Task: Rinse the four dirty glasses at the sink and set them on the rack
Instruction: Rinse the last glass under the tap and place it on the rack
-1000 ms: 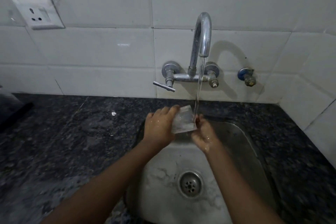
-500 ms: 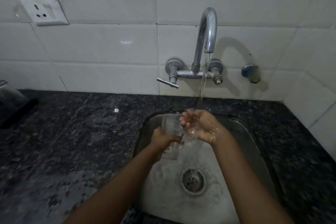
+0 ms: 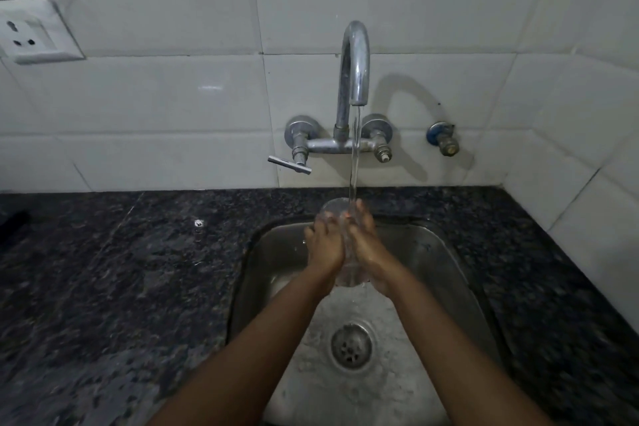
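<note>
- Glass (image 3: 345, 245): one clear tumbler, held between both palms over the sink (image 3: 449, 259), rim tilted away toward the wall; water stream (image 3: 354, 156) from the tap (image 3: 356, 62) falls onto its far end, just above the fingertips.
- Left hand (image 3: 325, 245): pressed to the left side of the glass, fingers laid along it and bent lightly round the wall; holding the glass.
- Right hand (image 3: 366, 245): opposite, on the right side of the glass, fingers likewise along it; sharing the hold. The two hands stand close, only the glass between them.
- Drain (image 3: 351, 346): below the wrists, nearer the person; basin floor wet.
- Tap lever (image 3: 289, 164): above and left of the hands, untouched.
- Table (image 3: 121, 287): dark speckled stone, left and right of the hands; no other glass visible on it.
- Rack: not in view.
- Socket (image 3: 31, 31): on the wall, far left of the hands.
- Progress, as judged: rinsing of one glass under way; placement on the rack outstanding. How many of the four are finished cannot be told, since neither rack nor remaining glasses show.
</note>
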Tool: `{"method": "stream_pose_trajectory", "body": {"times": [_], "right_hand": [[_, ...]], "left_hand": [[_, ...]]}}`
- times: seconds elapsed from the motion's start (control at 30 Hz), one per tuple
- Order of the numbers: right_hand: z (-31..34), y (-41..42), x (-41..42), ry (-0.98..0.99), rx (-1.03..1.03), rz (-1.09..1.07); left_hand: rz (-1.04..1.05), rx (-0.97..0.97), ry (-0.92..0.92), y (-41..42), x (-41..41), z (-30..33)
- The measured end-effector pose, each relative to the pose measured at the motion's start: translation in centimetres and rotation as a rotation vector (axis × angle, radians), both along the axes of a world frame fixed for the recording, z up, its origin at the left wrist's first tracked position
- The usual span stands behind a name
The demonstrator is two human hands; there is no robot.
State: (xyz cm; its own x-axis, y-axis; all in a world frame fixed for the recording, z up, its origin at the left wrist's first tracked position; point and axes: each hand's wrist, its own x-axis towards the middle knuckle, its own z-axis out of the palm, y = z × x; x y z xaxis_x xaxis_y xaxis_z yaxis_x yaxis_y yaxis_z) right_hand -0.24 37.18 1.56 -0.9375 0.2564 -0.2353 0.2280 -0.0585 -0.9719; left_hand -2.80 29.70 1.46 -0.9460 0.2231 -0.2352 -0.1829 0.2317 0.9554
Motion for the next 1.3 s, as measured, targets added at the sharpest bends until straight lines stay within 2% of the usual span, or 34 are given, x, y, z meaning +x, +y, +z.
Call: {"method": "stream_pose_trajectory", "body": {"times": [0.07, 0.17, 0.27, 0.37, 0.47, 0.57, 0.63, 0.7, 0.73, 0.8, 0.87, 0.9, 1.0, 1.07, 1.13, 1.2, 1.23, 1.3], "right_hand": [[-0.3, 0.5, -0.4, -0.052, -0.03, -0.017], [-0.6, 0.7, -1.0, -0.078, 0.004, 0.022], [0.3, 0.5, -0.8, -0.063, -0.06, 0.007], [1.8, 1.6, -0.5, -0.065, -0.061, -0.006], [3.6, 2.8, 0.1, -0.098, -0.008, 0.048], [4.7, 2.8, 0.6, -0.13, -0.076, 0.113], [4.6, 2.5, 0.7, -0.09, -0.142, 0.118], [3.9, 1.9, 0.6, 0.029, -0.152, -0.014], [3.5, 1.3, 0.5, 0.109, -0.084, -0.128], [3.0, -0.1, 0.6, 0.302, 0.217, -0.365], [2.9, -0.8, 0.4, 0.432, 0.573, -0.457], [2.9, -0.8, 0.2, 0.45, 0.677, -0.446], [3.3, 0.0, -0.5, 0.478, 0.777, -0.343], [3.7, 0.2, -0.9, 0.462, 0.811, -0.309], [4.1, 0.4, -1.3, 0.411, 0.858, -0.305], [3.9, 0.6, -1.5, 0.361, 0.779, -0.305], [3.7, 0.8, -1.5, 0.328, 0.666, -0.322], [3.1, 1.3, -1.6, 0.214, 0.309, -0.327]], "left_hand": [[-0.102, -0.094, 0.185, -0.2, 1.1, -0.4], [-0.147, -0.081, 0.377, -0.4, 1.8, -1.1], [-0.143, -0.011, 0.509, -0.4, 0.7, -1.0], [-0.266, -0.053, 0.567, -0.2, -0.5, 0.3], [-0.214, -0.107, 0.489, 0.7, -2.0, 1.7], [0.026, 0.046, 0.221, 1.7, -3.2, 2.6], [0.164, 0.046, 0.101, 1.9, -4.0, 2.8], [0.29, 0.079, -0.024, 1.6, -4.9, 2.7], [0.351, 0.104, -0.091, 1.4, -5.4, 2.6], [0.432, 0.155, -0.228, 1.1, -6.0, 2.1], [0.415, 0.253, -0.388, 1.2, -5.9, 1.8], [0.397, 0.335, -0.455, 1.2, -5.7, 1.7], [0.225, 0.495, -0.553, 0.5, -5.1, 1.6], [0.04, 0.564, -0.574, 0.2, -4.4, 1.9], [-0.036, 0.627, -0.609, 0.0, -3.8, 2.2], [-0.025, 0.592, -0.558, -0.1, -3.7, 2.2], [0.018, 0.561, -0.527, -0.2, -3.8, 1.9], [0.226, 0.508, -0.432, -0.4, -4.3, 1.2]]}}
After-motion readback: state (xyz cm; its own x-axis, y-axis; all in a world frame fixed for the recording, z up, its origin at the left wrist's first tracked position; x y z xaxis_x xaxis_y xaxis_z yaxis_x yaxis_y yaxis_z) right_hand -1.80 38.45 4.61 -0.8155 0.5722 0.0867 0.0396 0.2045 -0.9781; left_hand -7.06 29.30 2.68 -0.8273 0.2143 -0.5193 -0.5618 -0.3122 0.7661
